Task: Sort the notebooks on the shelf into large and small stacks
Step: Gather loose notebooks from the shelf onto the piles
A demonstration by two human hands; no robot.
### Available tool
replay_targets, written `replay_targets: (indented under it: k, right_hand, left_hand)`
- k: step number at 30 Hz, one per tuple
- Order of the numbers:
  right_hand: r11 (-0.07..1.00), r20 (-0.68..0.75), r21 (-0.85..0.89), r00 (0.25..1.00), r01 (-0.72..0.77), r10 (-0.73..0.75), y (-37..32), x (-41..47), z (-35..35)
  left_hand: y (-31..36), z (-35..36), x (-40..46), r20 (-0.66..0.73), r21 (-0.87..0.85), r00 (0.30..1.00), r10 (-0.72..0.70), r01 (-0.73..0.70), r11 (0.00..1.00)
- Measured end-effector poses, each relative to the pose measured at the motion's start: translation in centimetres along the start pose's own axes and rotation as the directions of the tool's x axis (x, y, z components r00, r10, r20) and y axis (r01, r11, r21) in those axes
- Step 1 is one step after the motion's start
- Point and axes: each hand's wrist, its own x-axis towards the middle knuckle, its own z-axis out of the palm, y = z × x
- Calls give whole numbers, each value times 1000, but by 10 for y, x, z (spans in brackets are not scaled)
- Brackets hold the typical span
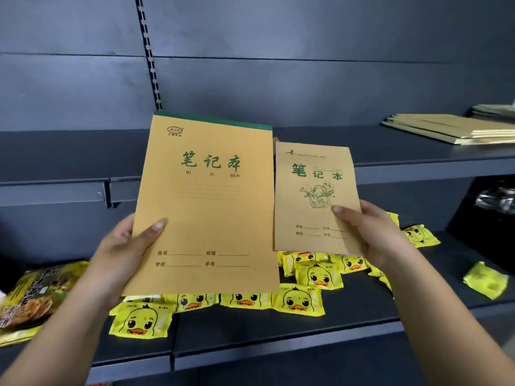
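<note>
At the far left of the lower shelf (pixel 292 338) lies a snack bag (pixel 30 299) in yellow and green. Next comes the left hand (pixel 125 252), which grips the large notebook (pixel 206 207) at its lower left edge, thumb flat on the cover and the other fingers hidden behind it. This notebook is held upright in front of the shelves, facing the camera: a tan-orange cover with a dark green strip along the top, big green characters, "BI JI BEN" printed under them, and name lines near the bottom. Just beside it, slightly apart, the small notebook (pixel 313 199) shows a paler brown cover with green characters and a line drawing. The right hand (pixel 373 235) pinches its lower right corner, thumb on the front. Under both notebooks, yellow duck packets (pixel 299 300) are scattered on the lower shelf. At the far right, on the upper shelf (pixel 418 160), a stack of notebooks (pixel 446 129) lies flat.
</note>
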Motion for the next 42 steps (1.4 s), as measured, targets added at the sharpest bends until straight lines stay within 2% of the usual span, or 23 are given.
replay_targets:
  k: [5,9,15,20,23,34,42]
  right_hand:
    - [992,-74,27,990,122,-119,0,-9,-38]
    - [982,-172,38,969,187,-177,0,-23,-96]
    - [958,-350,61,905,279,-241,-1,-64,-230]
    - [965,-432,-21,868,261,-244,-2,-94,-358]
    - [966,-468,11,855,259,-223,0,-104,-419]
    - [965,-485,17,846,263,-222,-4,-55,-555]
    - [938,-369,-76,864,339,-343,-72,62,-625]
  left_hand:
    - [-2,40,6,58,-1,996,62,-62,998]
    - [2,99,-4,111,7,984,137,-138,990]
    - [11,229,-49,258,-54,953,158,-148,987]
    - [19,362,-107,358,-145,923,141,-94,985]
    - [24,427,-132,392,-190,910,136,-65,980]
    - [44,591,-147,418,-237,895,158,-60,970]
    - [79,688,-108,264,-321,943,202,-112,941]
